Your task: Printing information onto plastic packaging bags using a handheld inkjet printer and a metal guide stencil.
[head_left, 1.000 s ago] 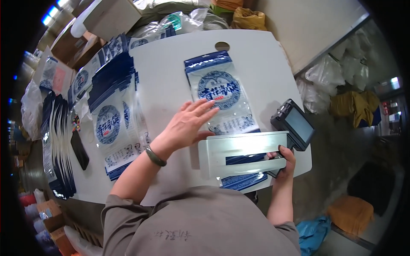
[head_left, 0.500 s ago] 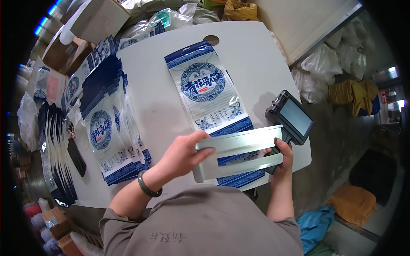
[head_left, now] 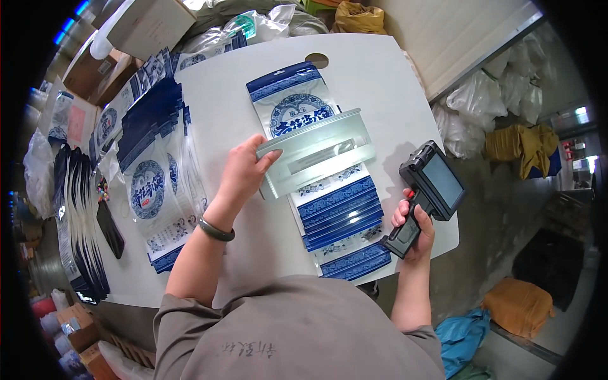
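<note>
My left hand [head_left: 244,166] is closed on the left end of a pale rectangular frame [head_left: 316,140] with a long slot. The frame lies across the middle of the printed bags [head_left: 345,206] in the centre, hiding part of their design; whether it touches them I cannot tell. These bags are white and blue, overlapped so that several lower edges show in a staggered row. In my right hand [head_left: 418,231] is a black handheld printer [head_left: 440,180], gripped by its handle, its screen tilted upward. It stands just right of the bags, apart from the frame.
More blue-and-white bags [head_left: 149,190] lie fanned in a stack at the left of the white table [head_left: 228,95]. Beyond them are a black phone-like object [head_left: 109,229] and a standing row of bags [head_left: 79,221]. Cardboard boxes [head_left: 149,28] crowd the far left; plastic sacks hang at the right.
My left hand has moved the frame away from my body and leftward, onto the middle of the bags. My right hand is off the frame and grips only the printer's handle.
</note>
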The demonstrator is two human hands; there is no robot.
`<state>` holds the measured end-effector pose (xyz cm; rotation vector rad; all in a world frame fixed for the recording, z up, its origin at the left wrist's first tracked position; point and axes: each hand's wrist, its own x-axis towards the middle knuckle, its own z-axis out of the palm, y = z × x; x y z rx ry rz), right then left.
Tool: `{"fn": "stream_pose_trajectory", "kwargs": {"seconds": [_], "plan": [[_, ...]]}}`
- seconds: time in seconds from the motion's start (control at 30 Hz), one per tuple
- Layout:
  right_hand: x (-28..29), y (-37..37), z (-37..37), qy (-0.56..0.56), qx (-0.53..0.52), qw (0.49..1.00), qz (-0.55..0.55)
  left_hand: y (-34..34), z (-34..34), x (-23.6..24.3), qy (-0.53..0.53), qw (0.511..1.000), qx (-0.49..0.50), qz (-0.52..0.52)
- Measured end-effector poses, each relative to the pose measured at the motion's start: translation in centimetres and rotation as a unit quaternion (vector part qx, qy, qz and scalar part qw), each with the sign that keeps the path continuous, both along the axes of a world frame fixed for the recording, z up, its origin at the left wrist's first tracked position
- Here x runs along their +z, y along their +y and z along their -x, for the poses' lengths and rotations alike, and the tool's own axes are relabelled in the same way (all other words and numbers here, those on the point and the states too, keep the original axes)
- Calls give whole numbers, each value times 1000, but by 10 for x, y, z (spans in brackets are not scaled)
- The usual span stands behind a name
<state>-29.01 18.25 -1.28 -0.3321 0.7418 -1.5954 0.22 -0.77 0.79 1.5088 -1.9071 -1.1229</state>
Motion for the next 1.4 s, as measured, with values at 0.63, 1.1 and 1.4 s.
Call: {"fn": "stream_pose_trajectory", "kwargs": {"seconds": [0.63, 1.1, 1.4], "plan": [[77, -35, -49, 282, 69, 947, -137, 3, 2, -9, -207, 971, -18, 117], [94, -95, -108, 454, 281, 804, -263, 6, -1, -14, -173, 974, 1, 149], [89, -106, -112, 518, 305, 743, -293, 3, 1, -17, -170, 974, -14, 150]]}}
